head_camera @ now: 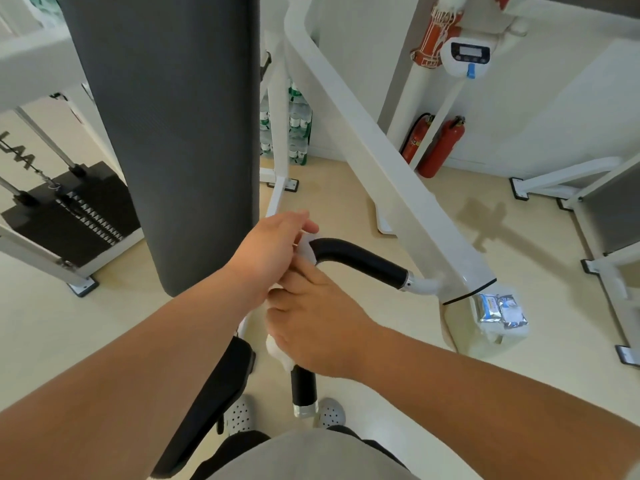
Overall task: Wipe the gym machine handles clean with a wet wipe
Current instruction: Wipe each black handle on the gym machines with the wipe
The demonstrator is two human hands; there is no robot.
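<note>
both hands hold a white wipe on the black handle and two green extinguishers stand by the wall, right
No: the head view shows the extinguishers are red, not green. The left hand and right hand do hold the wipe on the handle.

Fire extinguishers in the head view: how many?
2. Both stand on the floor by the far wall: the left extinguisher is partly behind a white post, and the right extinguisher is beside it. The red wrapped object higher up is unclear.
</note>
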